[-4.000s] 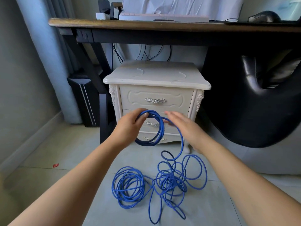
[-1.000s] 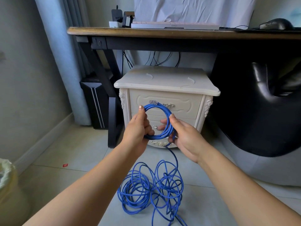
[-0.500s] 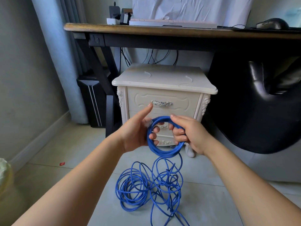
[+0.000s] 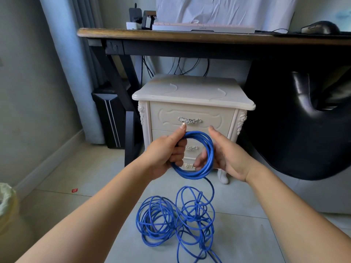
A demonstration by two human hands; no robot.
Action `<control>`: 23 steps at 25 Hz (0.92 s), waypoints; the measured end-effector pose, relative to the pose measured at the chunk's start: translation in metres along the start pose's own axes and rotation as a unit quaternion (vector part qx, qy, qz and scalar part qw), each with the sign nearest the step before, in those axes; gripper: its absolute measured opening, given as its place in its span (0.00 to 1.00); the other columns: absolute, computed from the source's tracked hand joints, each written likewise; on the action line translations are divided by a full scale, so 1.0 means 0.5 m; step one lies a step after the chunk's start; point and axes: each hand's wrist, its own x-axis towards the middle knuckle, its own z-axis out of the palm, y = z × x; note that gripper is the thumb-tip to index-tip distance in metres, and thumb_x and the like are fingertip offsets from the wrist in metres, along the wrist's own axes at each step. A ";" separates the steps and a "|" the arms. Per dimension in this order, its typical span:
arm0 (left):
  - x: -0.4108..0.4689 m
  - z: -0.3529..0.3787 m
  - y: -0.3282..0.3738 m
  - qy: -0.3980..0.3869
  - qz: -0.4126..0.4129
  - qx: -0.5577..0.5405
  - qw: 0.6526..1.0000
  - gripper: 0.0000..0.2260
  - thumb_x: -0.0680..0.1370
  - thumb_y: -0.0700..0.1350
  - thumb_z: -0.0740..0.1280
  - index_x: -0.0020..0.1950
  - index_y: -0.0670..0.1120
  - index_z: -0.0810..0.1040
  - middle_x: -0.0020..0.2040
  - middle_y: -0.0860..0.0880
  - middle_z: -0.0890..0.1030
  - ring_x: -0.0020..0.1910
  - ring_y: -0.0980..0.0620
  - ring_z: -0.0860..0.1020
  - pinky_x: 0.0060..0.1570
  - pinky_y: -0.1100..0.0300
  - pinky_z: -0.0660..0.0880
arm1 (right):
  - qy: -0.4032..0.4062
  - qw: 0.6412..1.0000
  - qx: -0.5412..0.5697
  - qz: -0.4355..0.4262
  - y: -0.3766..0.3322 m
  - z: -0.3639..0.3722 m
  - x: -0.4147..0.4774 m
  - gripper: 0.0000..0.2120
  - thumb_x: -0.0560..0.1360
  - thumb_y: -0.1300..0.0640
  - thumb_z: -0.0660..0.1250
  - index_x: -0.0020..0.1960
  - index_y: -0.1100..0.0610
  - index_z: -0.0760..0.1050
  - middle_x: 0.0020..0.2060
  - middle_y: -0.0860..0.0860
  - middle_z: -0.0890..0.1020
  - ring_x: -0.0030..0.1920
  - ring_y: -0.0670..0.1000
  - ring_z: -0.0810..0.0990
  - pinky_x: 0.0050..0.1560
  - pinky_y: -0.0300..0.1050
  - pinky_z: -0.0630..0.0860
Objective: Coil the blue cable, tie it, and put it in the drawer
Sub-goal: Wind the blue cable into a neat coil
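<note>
A small coil of blue cable (image 4: 197,173) hangs between my hands in front of the cream nightstand (image 4: 191,92). My left hand (image 4: 163,152) grips the coil's left side, thumb up along the loops. My right hand (image 4: 226,154) holds the right side, fingers curled behind the loops. From the coil a strand drops to a loose tangle of blue cable (image 4: 176,219) on the tiled floor. The nightstand's top drawer (image 4: 191,118) is closed, with a silver handle (image 4: 190,120). A lower drawer is partly hidden behind my hands.
A dark wooden desk (image 4: 190,35) stands over the nightstand, carrying a keyboard and a mouse. A black chair (image 4: 307,118) fills the right. A black computer tower (image 4: 110,116) and a curtain stand left. A lined waste bin (image 4: 7,205) sits at the lower left.
The coil in my hands has gained loops over the last seconds while the floor tangle shrank. Since half a second ago my hands have spread slightly apart, each on one side of the coil.
</note>
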 end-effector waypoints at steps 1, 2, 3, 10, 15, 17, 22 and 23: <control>0.003 -0.003 -0.001 0.018 0.007 -0.030 0.999 0.21 0.79 0.60 0.61 0.32 0.51 0.59 0.29 0.53 0.53 0.24 0.55 0.53 0.25 0.63 0.57 | 0.002 1.000 0.007 0.008 0.009 -0.005 0.003 0.33 0.69 0.31 0.55 0.39 0.62 0.77 0.37 0.61 0.82 0.39 0.57 0.82 0.48 0.50 0.80; 0.005 -0.005 -0.002 0.033 0.014 -0.060 0.998 0.21 0.80 0.60 0.61 0.33 0.51 0.59 0.28 0.53 0.53 0.24 0.55 0.53 0.25 0.63 0.56 | 0.001 1.000 0.026 0.015 0.018 -0.008 0.007 0.32 0.69 0.32 0.55 0.40 0.61 0.78 0.37 0.60 0.82 0.39 0.56 0.82 0.50 0.51 0.79; 0.007 -0.006 -0.004 0.044 0.021 -0.092 0.995 0.22 0.80 0.59 0.61 0.32 0.51 0.59 0.27 0.54 0.53 0.23 0.56 0.53 0.24 0.64 0.56 | -0.004 0.999 0.051 0.016 0.024 -0.008 0.009 0.30 0.70 0.34 0.56 0.41 0.60 0.78 0.36 0.58 0.82 0.39 0.56 0.81 0.51 0.53 0.78; 0.016 0.010 -0.008 0.093 0.033 -0.275 0.956 0.22 0.81 0.59 0.60 0.32 0.51 0.60 0.24 0.54 0.54 0.21 0.56 0.54 0.22 0.65 0.58 | 0.031 0.974 0.211 -0.075 0.003 0.017 0.017 0.07 0.75 0.52 0.63 0.45 0.56 0.76 0.36 0.52 0.79 0.31 0.47 0.75 0.32 0.39 0.72; 0.019 0.036 -0.014 0.172 0.067 -0.247 0.951 0.21 0.81 0.59 0.59 0.32 0.50 0.61 0.24 0.53 0.55 0.21 0.55 0.55 0.22 0.64 0.62 | 0.031 0.948 0.306 -0.082 -0.019 0.050 0.018 0.12 0.83 0.54 0.53 0.49 0.60 0.71 0.29 0.50 0.71 0.29 0.49 0.72 0.44 0.47 0.74; 0.018 0.037 -0.015 0.148 0.058 -0.231 0.960 0.21 0.81 0.60 0.58 0.33 0.49 0.62 0.24 0.53 0.57 0.21 0.55 0.58 0.27 0.63 0.64 | 0.054 0.948 0.302 -0.083 -0.022 0.050 0.019 0.13 0.83 0.52 0.53 0.50 0.59 0.71 0.27 0.48 0.67 0.25 0.47 0.65 0.39 0.44 0.73; 0.002 0.000 -0.001 0.014 0.006 -0.108 0.994 0.21 0.79 0.61 0.60 0.38 0.44 0.73 0.26 0.50 0.67 0.24 0.52 0.68 0.32 0.58 0.74 | 0.106 0.975 0.176 -0.089 -0.024 0.034 0.013 0.14 0.83 0.51 0.55 0.50 0.61 0.72 0.25 0.46 0.63 0.22 0.44 0.59 0.31 0.41 0.66; -0.002 -0.008 0.004 -0.012 -0.009 -0.059 0.998 0.22 0.77 0.63 0.60 0.40 0.44 0.74 0.26 0.50 0.68 0.24 0.51 0.69 0.33 0.58 0.74 | 0.094 0.983 0.133 -0.085 -0.025 0.032 0.008 0.14 0.83 0.52 0.55 0.50 0.61 0.73 0.25 0.46 0.63 0.22 0.44 0.59 0.30 0.40 0.65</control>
